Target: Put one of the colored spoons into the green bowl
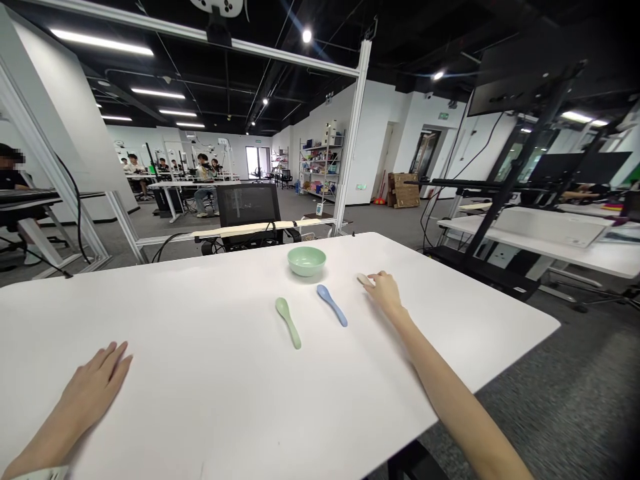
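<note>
My right hand (384, 291) reaches out over the white table (225, 400), its fingers closed round a cream spoon (363, 279) whose bowl end pokes out to the left. A blue spoon (331, 305) and a green spoon (289, 322) lie side by side left of that hand. Behind them stands a pale green bowl (307, 261). My left hand (97, 385) rests flat on the table at the near left, fingers stretched out, holding nothing.
An office chair (249, 212) stands behind the table's far edge inside a metal frame (350, 133). Another desk with a black stand (525, 233) is to the right. Several people sit at desks far back on the left.
</note>
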`<state>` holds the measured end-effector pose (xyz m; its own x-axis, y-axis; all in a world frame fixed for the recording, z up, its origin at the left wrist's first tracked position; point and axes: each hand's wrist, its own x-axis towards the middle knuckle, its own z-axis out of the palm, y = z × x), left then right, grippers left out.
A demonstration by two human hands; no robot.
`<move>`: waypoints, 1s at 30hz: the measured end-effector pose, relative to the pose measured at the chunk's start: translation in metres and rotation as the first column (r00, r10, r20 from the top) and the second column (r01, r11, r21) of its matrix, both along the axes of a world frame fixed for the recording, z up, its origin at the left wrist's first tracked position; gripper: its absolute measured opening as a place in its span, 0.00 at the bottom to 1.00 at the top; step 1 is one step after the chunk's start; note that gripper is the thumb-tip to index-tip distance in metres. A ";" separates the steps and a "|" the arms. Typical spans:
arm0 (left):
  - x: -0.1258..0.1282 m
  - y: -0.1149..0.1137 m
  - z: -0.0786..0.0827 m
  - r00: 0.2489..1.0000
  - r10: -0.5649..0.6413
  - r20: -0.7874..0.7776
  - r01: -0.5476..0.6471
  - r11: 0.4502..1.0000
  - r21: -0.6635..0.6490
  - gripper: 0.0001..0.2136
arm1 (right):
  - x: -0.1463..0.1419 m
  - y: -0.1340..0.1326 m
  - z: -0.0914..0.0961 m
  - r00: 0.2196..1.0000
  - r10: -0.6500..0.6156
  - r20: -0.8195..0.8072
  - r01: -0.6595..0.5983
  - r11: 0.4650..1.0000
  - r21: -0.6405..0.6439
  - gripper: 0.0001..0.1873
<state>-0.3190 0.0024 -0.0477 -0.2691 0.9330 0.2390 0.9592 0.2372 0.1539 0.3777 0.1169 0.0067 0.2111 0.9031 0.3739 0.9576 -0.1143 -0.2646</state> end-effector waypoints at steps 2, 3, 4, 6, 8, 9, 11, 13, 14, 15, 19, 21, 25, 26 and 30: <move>-0.001 0.000 0.000 1.000 -0.012 0.008 0.012 1.000 -0.012 0.38 | 0.008 -0.001 -0.001 0.996 -0.087 0.025 0.089 0.993 -0.074 0.13; 0.000 0.000 0.000 1.000 -0.014 0.012 0.014 1.000 -0.021 0.39 | 0.011 -0.001 -0.002 0.993 -0.114 0.020 0.115 0.987 -0.111 0.12; 0.000 0.000 0.000 1.000 -0.014 0.016 0.015 0.999 -0.034 0.39 | 0.013 -0.002 -0.002 0.991 -0.132 0.002 0.131 0.981 -0.142 0.10; 0.002 -0.001 0.002 1.000 -0.006 0.021 0.007 0.998 -0.057 0.40 | 0.015 -0.002 -0.001 0.989 -0.137 -0.053 0.127 0.979 -0.161 0.10; 0.005 -0.001 0.004 1.000 -0.006 0.022 0.007 0.997 -0.075 0.41 | 0.013 0.000 0.004 0.990 -0.101 -0.095 0.091 0.990 -0.109 0.12; 0.005 -0.002 0.005 1.000 -0.005 0.022 0.006 0.997 -0.081 0.41 | 0.009 0.003 0.009 0.992 -0.074 -0.104 0.067 0.996 -0.066 0.13; 0.006 -0.002 0.005 1.000 -0.003 0.022 0.005 0.996 -0.085 0.41 | -0.002 0.010 0.023 0.995 -0.001 -0.104 0.002 1.000 0.010 0.15; 0.005 -0.002 0.004 1.000 0.001 0.019 0.001 0.997 -0.071 0.40 | -0.020 0.020 0.039 0.993 0.077 -0.086 -0.074 0.997 0.037 0.16; 0.004 -0.002 0.003 1.000 0.000 0.017 0.001 0.998 -0.055 0.39 | -0.031 0.026 0.048 0.991 0.112 -0.071 -0.110 0.993 0.033 0.15; 0.003 -0.002 0.002 1.000 -0.003 0.017 0.003 0.999 -0.037 0.38 | -0.043 0.032 0.057 0.989 0.141 -0.050 -0.140 0.990 0.022 0.15; 0.004 -0.002 0.002 1.000 0.002 0.030 -0.002 1.000 -0.018 0.37 | -0.092 0.056 0.085 0.978 0.187 0.089 -0.181 0.981 -0.071 0.13; 0.007 -0.002 0.004 0.999 0.022 0.038 -0.020 0.999 -0.049 0.38 | -0.113 0.066 0.093 0.965 0.185 0.185 -0.159 0.976 -0.146 0.14; 0.012 -0.003 0.009 0.998 0.040 0.052 -0.036 0.996 -0.085 0.39 | -0.141 0.079 0.097 0.946 0.187 0.264 -0.131 0.968 -0.215 0.14; 0.012 -0.003 0.009 0.998 0.039 0.054 -0.035 0.996 -0.084 0.39 | -0.145 0.082 0.096 0.946 0.189 0.264 -0.132 0.967 -0.220 0.13; 0.012 -0.003 0.007 0.997 0.036 0.070 -0.031 0.998 -0.062 0.39 | -0.155 0.089 0.090 0.944 0.195 0.266 -0.128 0.960 -0.250 0.13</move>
<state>-0.3074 -0.0010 -0.0406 -0.3148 0.9354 0.1608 0.9377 0.2802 0.2057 0.2227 0.2056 0.0967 -0.0302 0.9835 0.1785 0.9990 0.0240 0.0365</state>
